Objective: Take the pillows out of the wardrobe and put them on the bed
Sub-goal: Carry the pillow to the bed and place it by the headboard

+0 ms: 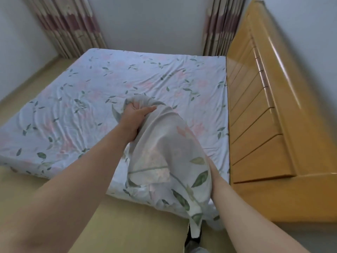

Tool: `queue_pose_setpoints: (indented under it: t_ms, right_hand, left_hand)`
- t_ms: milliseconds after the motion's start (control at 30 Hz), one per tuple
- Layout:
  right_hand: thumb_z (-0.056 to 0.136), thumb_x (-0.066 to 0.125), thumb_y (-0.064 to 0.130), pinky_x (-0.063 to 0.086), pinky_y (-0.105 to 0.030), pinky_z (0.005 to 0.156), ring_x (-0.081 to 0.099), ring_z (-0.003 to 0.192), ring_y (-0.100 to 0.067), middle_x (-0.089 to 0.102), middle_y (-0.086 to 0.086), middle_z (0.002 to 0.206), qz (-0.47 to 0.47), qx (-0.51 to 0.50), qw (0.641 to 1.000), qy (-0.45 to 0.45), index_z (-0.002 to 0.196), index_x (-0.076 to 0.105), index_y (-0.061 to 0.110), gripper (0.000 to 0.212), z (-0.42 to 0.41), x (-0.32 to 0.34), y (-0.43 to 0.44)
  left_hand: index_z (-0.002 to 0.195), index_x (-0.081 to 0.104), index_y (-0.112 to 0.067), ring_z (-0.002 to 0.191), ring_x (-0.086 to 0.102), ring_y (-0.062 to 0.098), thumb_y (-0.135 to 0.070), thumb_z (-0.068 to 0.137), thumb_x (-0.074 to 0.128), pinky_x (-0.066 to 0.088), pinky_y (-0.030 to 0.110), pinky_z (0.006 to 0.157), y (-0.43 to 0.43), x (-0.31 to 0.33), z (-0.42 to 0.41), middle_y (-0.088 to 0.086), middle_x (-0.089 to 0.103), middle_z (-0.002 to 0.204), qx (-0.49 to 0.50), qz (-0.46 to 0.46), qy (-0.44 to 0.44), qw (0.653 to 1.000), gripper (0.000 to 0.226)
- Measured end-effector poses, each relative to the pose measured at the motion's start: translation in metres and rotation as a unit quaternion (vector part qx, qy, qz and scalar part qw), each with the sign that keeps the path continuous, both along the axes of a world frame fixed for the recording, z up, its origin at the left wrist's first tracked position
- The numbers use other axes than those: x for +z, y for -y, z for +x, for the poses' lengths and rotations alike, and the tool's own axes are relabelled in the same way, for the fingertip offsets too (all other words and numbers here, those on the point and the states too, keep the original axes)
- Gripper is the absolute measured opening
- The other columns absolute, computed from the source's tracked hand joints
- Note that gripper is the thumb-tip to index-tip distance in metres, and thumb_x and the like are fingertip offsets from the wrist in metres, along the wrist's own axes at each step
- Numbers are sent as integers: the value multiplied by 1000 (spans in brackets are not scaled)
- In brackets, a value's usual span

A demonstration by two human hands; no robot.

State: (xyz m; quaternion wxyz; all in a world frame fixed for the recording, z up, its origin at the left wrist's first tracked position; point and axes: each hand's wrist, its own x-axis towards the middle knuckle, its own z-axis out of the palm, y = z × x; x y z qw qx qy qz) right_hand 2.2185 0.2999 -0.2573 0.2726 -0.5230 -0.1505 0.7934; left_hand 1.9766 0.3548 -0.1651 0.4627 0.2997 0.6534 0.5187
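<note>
A pillow (164, 152) in a white case printed with green leaves and pink flowers hangs in the air over the near edge of the bed (82, 99). My left hand (135, 115) is clenched on its far top corner. My right hand (211, 167) is mostly hidden behind the pillow's right side and grips it there; only the wrist and forearm show. The bed has a matching floral sheet, rumpled on the left, with nothing lying on it. No wardrobe is in view.
A glossy yellow wooden headboard (264, 106) stands along the bed's right side. Patterned curtains (67, 24) hang at the far corners against a white wall. A beige floor (127, 225) runs along the bed's near and left sides. My foot shows below the pillow.
</note>
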Motion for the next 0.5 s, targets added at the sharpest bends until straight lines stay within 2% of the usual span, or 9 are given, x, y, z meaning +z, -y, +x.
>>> queue_pose_setpoints:
  t_ms: [67, 100, 133, 167, 233, 300, 367, 433, 500]
  right_hand:
    - [106, 38, 30, 61, -35, 71, 71, 73, -32, 75, -17, 92, 23, -73, 997, -9, 108, 72, -2, 47, 22, 16, -51]
    - [107, 38, 32, 58, -37, 84, 69, 82, -32, 73, -15, 100, 47, -79, 995, 34, 123, 66, -2, 46, 29, 21, -78]
    - [108, 39, 33, 53, -38, 91, 63, 90, -31, 68, -13, 102, 72, -76, 991, 84, 127, 62, -1, 46, 40, 17, -103]
    - [108, 39, 33, 50, -36, 89, 57, 94, -27, 64, -8, 95, 112, -64, 978, 164, 120, 62, 0, 41, 50, 18, -130]
    - [107, 43, 29, 47, -30, 71, 54, 94, -22, 59, -4, 86, 205, -37, 945, 252, 103, 63, 6, 31, 71, 33, -179]
    - [103, 51, 30, 47, -27, 64, 60, 91, -23, 66, -10, 96, 264, -60, 925, 267, 110, 66, -1, 35, 89, 43, -225]
    - [99, 60, 33, 51, -26, 67, 65, 91, -22, 70, -9, 103, 298, -86, 913, 264, 117, 68, 0, 39, 102, 43, -254]
    - [93, 68, 41, 55, -28, 70, 70, 91, -21, 74, -6, 102, 304, -86, 903, 290, 114, 70, 7, 41, 112, 31, -280]
    - [81, 74, 57, 58, -36, 83, 70, 100, -24, 73, -6, 112, 269, -92, 908, 309, 123, 66, 10, 63, 119, 10, -302]
  left_hand:
    - [127, 55, -12, 108, 69, 31, -27, 68, 91, 62, 44, 82, -41, -1, 7, 18, 64, 128, -65, -43, 15, 997, 71]
    - [139, 48, -11, 110, 69, 28, -28, 66, 92, 62, 41, 80, -60, 0, 11, 15, 63, 132, -90, -57, 10, 994, 87]
    - [145, 42, -13, 111, 68, 24, -25, 69, 90, 62, 37, 79, -81, -1, 16, 11, 61, 135, -102, -58, 0, 993, 90]
    - [147, 39, -14, 110, 66, 20, -18, 75, 85, 61, 33, 77, -101, -1, 22, 6, 60, 134, -105, -48, -10, 993, 85]
    - [153, 31, -19, 114, 63, 16, -8, 80, 79, 59, 29, 79, -139, -2, 32, -1, 57, 136, -113, -27, 1, 993, 88]
    - [158, 22, -26, 125, 58, 18, -12, 71, 86, 57, 37, 94, -173, -6, 38, -4, 50, 147, -125, -13, 34, 991, 109]
    - [155, 31, -26, 125, 60, 19, -17, 65, 91, 55, 41, 100, -203, -19, 39, -4, 54, 146, -132, -15, 52, 990, 108]
    - [144, 49, -22, 118, 66, 20, -27, 66, 93, 55, 42, 98, -226, -39, 40, -2, 65, 136, -147, -49, 52, 987, 90]
    - [131, 64, -22, 111, 70, 21, -47, 55, 95, 56, 39, 95, -244, -68, 41, 1, 71, 127, -183, -133, 38, 973, 86]
